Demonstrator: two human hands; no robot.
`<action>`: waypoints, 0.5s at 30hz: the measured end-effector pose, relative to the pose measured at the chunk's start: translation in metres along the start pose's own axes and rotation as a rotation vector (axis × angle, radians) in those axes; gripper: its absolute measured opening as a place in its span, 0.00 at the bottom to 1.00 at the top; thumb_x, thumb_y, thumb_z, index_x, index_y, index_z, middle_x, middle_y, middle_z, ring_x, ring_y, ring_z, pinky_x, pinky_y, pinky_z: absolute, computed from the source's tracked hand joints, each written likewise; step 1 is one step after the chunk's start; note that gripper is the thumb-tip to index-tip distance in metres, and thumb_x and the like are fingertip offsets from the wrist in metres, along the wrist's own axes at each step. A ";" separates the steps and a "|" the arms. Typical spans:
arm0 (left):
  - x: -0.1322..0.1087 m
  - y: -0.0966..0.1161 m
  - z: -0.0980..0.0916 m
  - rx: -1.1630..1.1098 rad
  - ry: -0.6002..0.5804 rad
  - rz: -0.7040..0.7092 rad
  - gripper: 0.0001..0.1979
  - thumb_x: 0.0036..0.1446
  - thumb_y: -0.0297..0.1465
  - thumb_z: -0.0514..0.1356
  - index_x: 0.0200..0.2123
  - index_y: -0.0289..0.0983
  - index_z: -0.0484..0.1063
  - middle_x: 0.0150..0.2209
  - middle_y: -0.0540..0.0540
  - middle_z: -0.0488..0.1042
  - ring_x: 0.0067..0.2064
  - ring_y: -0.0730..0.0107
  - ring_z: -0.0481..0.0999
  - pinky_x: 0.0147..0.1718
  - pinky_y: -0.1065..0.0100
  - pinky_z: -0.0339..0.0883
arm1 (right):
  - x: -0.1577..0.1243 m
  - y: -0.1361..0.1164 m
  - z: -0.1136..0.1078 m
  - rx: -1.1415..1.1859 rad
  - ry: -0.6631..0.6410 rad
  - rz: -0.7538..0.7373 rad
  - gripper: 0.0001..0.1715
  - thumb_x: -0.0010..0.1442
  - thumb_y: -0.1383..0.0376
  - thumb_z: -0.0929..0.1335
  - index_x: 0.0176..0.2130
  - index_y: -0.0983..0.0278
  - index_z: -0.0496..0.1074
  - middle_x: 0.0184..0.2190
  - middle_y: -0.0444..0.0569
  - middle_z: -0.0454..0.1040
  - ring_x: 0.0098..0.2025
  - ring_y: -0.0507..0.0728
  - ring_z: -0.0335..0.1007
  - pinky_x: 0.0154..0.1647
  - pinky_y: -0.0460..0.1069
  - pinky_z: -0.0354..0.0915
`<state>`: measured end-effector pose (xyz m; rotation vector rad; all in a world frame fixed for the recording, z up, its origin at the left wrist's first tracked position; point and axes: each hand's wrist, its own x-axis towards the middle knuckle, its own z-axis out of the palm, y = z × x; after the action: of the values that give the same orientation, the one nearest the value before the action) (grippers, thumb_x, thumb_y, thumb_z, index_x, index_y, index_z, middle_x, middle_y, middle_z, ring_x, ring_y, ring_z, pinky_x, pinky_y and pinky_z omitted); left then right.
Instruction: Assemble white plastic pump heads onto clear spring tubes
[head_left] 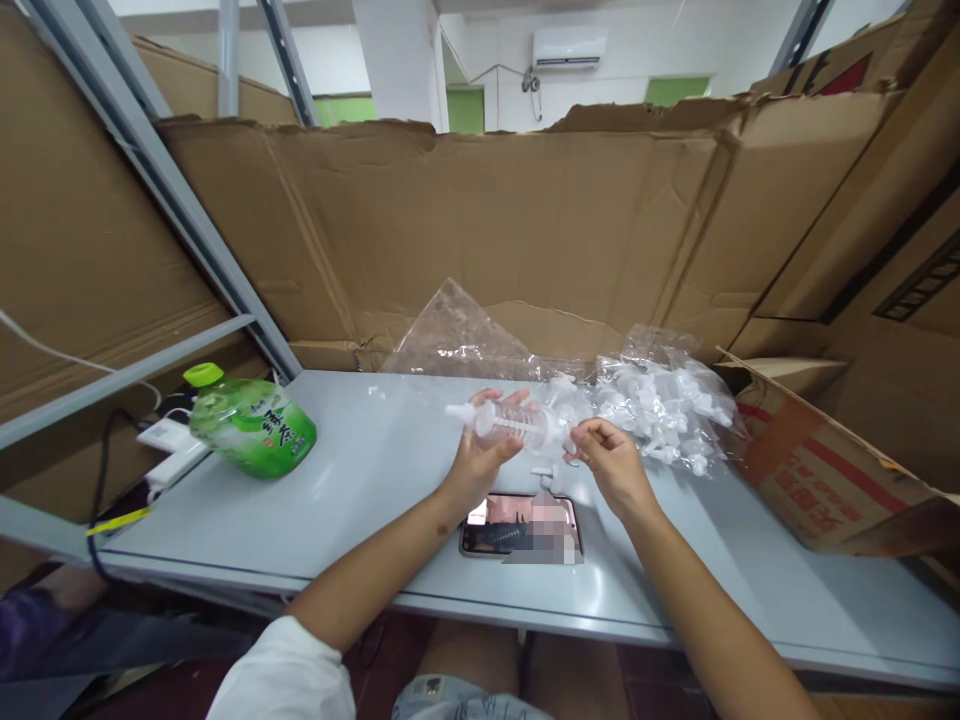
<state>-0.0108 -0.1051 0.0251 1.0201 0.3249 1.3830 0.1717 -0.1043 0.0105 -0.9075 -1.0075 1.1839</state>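
My left hand (480,455) is wrapped round the barrel of a clear plastic syringe (501,421), which lies level with its tip pointing left. My right hand (609,455) is closed in a pinch at the syringe's right end, on the plunger. Both hands hover just above the grey table (360,490). A small white plastic part (541,472) lies on the table between my hands. Behind my right hand sits a clear bag of several white plastic parts (660,405).
A phone (521,526) lies face up on the table under my wrists. A green drink bottle (251,425) lies on its side at the left, by a white power strip (169,450). An empty clear bag (461,335) leans on the cardboard wall (480,230). A cardboard box (825,470) stands at right.
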 end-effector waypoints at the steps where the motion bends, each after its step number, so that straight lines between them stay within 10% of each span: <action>1: 0.000 -0.001 0.001 0.015 0.016 0.012 0.27 0.46 0.31 0.68 0.48 0.43 0.59 0.55 0.43 0.67 0.56 0.58 0.67 0.56 0.55 0.56 | -0.001 0.000 0.001 -0.003 -0.008 0.008 0.14 0.43 0.58 0.76 0.23 0.63 0.71 0.20 0.39 0.68 0.21 0.48 0.64 0.28 0.48 0.69; 9: -0.003 -0.004 0.000 0.109 0.087 0.002 0.24 0.47 0.36 0.67 0.46 0.42 0.61 0.54 0.43 0.68 0.52 0.61 0.71 0.53 0.58 0.60 | -0.003 -0.006 0.003 0.115 0.066 -0.036 0.22 0.42 0.62 0.77 0.38 0.58 0.70 0.25 0.39 0.73 0.26 0.49 0.68 0.29 0.46 0.67; 15: -0.003 -0.008 -0.007 0.214 0.050 0.037 0.26 0.49 0.32 0.66 0.50 0.42 0.60 0.52 0.43 0.70 0.51 0.63 0.71 0.52 0.60 0.60 | -0.006 -0.012 0.008 0.193 0.116 -0.079 0.17 0.38 0.64 0.78 0.30 0.59 0.71 0.26 0.38 0.71 0.28 0.49 0.69 0.33 0.47 0.70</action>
<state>-0.0116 -0.1041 0.0143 1.1730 0.5021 1.4302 0.1673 -0.1118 0.0236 -0.7674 -0.8134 1.1278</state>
